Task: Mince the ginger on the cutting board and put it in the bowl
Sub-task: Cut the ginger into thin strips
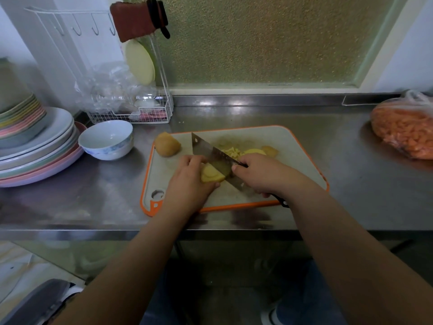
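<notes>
We are mid-slicing. The ginger piece [212, 175] lies on the cutting board [302, 158], near its front edge, pinned by our left hand [189, 179] with fingers curled over it. Our right hand [260, 174] grasps the cleaver [210, 153] by its handle, blade set against the cut face. Minced bits [232, 151] and slices [254, 151] sit behind the blade; an uncut knob [166, 144] waits at the board's far left. The bowl [106, 139] stands off the board to the left, apparently holding nothing. Next move, we judge: thin even cuts, fingertips tucked back from the edge.
</notes>
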A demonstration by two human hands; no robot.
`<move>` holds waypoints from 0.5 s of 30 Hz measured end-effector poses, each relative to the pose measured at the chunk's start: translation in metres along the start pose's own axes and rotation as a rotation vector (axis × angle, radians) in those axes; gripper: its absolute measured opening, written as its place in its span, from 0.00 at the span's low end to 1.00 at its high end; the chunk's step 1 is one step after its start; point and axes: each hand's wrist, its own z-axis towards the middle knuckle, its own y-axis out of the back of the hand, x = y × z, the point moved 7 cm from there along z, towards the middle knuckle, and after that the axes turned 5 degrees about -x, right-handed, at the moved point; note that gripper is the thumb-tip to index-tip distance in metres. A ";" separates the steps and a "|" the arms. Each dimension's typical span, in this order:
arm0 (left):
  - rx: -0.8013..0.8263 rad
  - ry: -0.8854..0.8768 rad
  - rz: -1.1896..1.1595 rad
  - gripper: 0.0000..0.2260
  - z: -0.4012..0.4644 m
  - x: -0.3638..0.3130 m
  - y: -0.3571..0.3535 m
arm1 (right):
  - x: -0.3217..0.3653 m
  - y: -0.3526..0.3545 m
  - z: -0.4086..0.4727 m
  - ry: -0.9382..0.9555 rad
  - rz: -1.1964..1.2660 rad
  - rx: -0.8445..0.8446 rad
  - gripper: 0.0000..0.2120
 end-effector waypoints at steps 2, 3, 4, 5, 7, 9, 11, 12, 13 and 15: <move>-0.015 -0.035 0.027 0.23 -0.002 -0.002 -0.001 | 0.002 0.000 0.000 0.015 -0.015 0.008 0.13; -0.023 -0.054 0.041 0.20 -0.003 -0.003 -0.002 | 0.003 0.000 0.001 0.020 -0.024 0.008 0.13; -0.028 -0.071 0.049 0.19 -0.004 -0.003 -0.002 | 0.004 0.001 0.001 0.026 -0.035 0.009 0.12; -0.027 -0.085 0.056 0.17 -0.005 -0.003 -0.003 | 0.004 0.001 0.001 0.030 -0.045 0.013 0.11; -0.013 -0.102 0.077 0.16 -0.004 -0.003 -0.006 | 0.004 0.001 0.001 0.030 -0.067 0.016 0.09; 0.004 -0.121 0.101 0.15 -0.002 -0.002 -0.007 | 0.003 0.000 0.002 0.028 -0.103 -0.005 0.09; -0.006 -0.180 0.133 0.16 0.000 -0.003 -0.005 | 0.002 -0.001 0.006 0.028 -0.153 -0.054 0.08; -0.022 -0.219 0.142 0.16 0.001 -0.004 -0.004 | 0.001 -0.002 0.007 0.027 -0.178 -0.075 0.07; -0.040 -0.252 0.136 0.15 0.002 -0.006 -0.002 | 0.000 -0.004 0.009 0.025 -0.198 -0.088 0.06; -0.067 -0.293 0.095 0.09 0.004 -0.010 -0.001 | -0.002 -0.007 0.009 0.022 -0.220 -0.102 0.06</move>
